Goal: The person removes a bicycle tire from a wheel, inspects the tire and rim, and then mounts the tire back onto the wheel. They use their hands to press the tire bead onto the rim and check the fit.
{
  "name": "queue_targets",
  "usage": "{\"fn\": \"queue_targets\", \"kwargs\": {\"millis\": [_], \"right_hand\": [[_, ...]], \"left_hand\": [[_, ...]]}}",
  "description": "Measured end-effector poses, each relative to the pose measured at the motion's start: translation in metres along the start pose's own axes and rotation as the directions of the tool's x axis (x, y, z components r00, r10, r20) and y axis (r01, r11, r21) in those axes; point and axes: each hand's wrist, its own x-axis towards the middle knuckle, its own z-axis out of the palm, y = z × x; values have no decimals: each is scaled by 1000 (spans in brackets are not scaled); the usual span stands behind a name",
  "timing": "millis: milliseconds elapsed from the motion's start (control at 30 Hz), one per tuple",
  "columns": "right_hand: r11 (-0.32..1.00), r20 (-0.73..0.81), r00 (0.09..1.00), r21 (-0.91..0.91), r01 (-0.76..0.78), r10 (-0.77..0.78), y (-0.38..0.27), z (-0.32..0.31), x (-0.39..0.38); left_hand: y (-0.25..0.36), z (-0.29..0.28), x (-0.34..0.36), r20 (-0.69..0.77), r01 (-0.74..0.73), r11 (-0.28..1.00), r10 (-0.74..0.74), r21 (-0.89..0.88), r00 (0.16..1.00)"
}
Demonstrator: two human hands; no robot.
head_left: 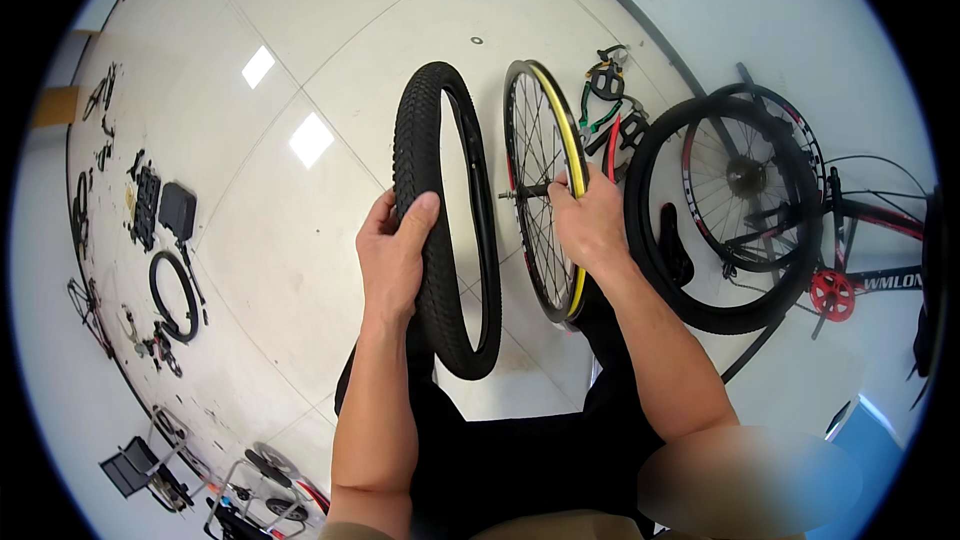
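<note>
A black knobby bicycle tire (421, 145) stands upright in front of me. My left hand (393, 255) grips its left side, with the thumb on the tread. To its right is a spoked bicycle wheel rim (513, 110) without a tire, a yellow strip (560, 120) running round its rim bed. My right hand (590, 218) is closed on the rim's right side, its fingertips hidden behind the rim. The axle points left toward the tire. Tire and rim are held apart, side by side, over my knees.
At right, another loose black tire (640, 190) leans before a bicycle frame with a red chainring (832, 295) and a rear wheel. Pedals (606, 82) and green-handled pliers (598, 125) lie beyond the rim. More bicycle parts, a small tire (172, 297) and a black case (178, 210) lie at left.
</note>
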Motion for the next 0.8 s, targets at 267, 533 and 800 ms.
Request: {"fn": "queue_targets", "kwargs": {"millis": [267, 533, 800], "right_hand": [[957, -65, 980, 214, 197, -187, -9, -11, -41], [912, -45, 988, 379, 156, -150, 5, -7, -52], [912, -45, 955, 288, 292, -292, 11, 5, -48]], "left_hand": [[-2, -8, 26, -109, 8, 1000, -6, 23, 994], [-4, -9, 31, -127, 25, 994, -38, -105, 991], [7, -9, 24, -119, 85, 984, -104, -153, 987]]}}
